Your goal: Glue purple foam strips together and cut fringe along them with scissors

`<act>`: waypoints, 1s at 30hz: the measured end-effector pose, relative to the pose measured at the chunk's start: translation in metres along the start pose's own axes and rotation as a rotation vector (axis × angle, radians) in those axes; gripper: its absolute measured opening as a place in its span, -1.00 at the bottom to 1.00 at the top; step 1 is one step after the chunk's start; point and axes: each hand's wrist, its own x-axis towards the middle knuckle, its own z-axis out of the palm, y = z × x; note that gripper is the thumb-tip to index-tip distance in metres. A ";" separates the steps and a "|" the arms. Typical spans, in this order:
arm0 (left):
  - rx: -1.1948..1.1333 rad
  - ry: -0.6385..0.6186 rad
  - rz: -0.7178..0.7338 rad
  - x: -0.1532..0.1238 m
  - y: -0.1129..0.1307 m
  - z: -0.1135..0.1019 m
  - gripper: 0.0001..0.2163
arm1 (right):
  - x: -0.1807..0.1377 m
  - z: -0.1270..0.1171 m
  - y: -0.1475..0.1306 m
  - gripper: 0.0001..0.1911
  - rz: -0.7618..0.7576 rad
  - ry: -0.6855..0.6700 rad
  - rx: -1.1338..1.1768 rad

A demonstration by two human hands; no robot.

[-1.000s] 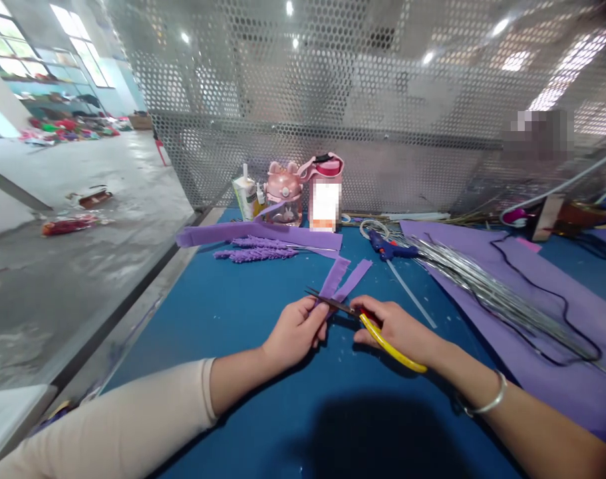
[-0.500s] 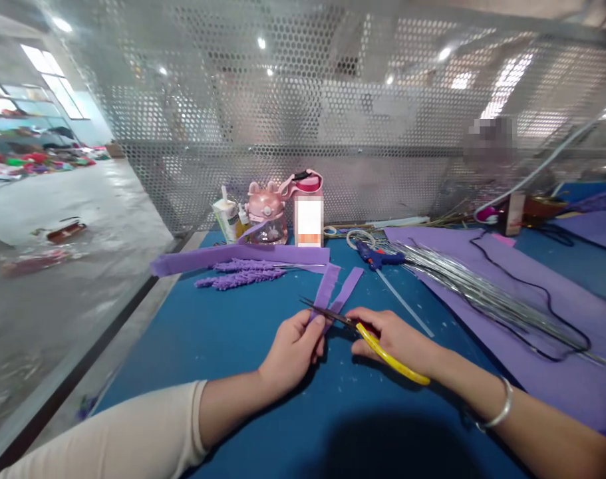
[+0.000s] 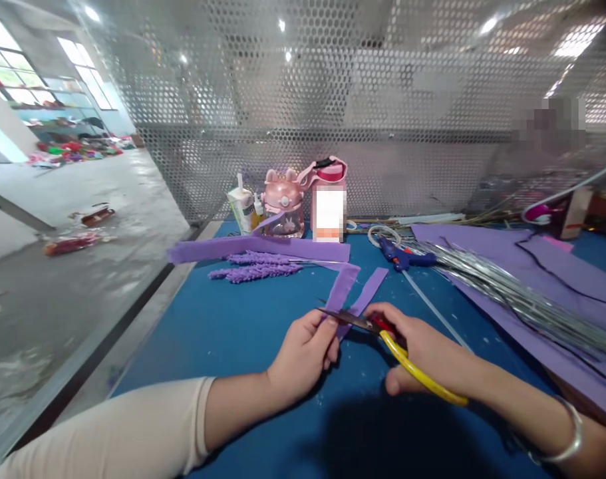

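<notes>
From where I stand, the left hand [image 3: 303, 349] is closed in a pinch, thumb over fingers, on a flat purple fabric strip [image 3: 343, 286] right at the blades of the dark metal scissors with yellow-and-red handles [image 3: 392, 349]. Gripping so near the blades probably keeps the limp material steady. A second purple length [image 3: 372, 287] slants up beside it; the fingers hide whether the two are joined.

The right hand [image 3: 425, 352] is curled loosely around the scissors' handles, its grip partly open and the blades barely parted, lying across the strip.

Beyond the scissors, to their left, fuzzy purple flower-like sprigs [image 3: 257, 266] lie beside a wide purple fabric band [image 3: 312, 251], perhaps set there to leave working room on the blue tabletop [image 3: 223, 339]. Beyond the scissors and slightly right sits a dark-blue plastic glue gun [image 3: 405, 257], apparently within easy reach.
</notes>
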 end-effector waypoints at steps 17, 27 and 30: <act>0.124 -0.067 0.054 -0.003 0.002 0.003 -0.74 | -0.003 0.006 0.011 -0.10 -0.092 0.049 0.014; -0.019 -0.091 -0.006 -0.002 0.001 0.000 -0.74 | 0.011 -0.022 0.011 -0.24 -0.145 -0.208 0.126; -0.070 -0.129 -0.013 -0.003 0.003 0.000 -0.75 | 0.012 -0.029 0.013 -0.27 -0.157 -0.300 0.187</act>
